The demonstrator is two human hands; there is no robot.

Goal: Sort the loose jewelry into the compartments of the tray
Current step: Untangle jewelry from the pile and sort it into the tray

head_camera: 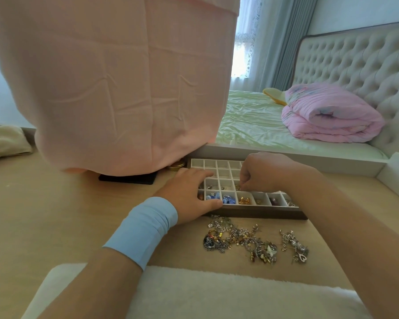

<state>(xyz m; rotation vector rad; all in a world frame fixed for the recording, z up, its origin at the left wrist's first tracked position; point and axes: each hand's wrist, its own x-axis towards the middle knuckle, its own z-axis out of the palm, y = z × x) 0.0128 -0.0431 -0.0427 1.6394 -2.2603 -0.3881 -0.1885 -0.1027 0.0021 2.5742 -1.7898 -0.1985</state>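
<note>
Two hands at the tray [263,214]: left hand [189,194] flat, bracing its left end. Right hand [260,173] curled over a mid-row compartment, pinch contents unclear. Loose jewelry [240,242] lies body-side, left hand nearer.

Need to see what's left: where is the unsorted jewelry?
Head view, lower centre-right: the loose jewelry lies on the desk just in front of the tray.

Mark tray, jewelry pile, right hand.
tray [263,213]: head view, front wall.
jewelry pile [240,241]: head view, middle of the heap.
right hand [262,173]: head view, back of the hand.
</note>
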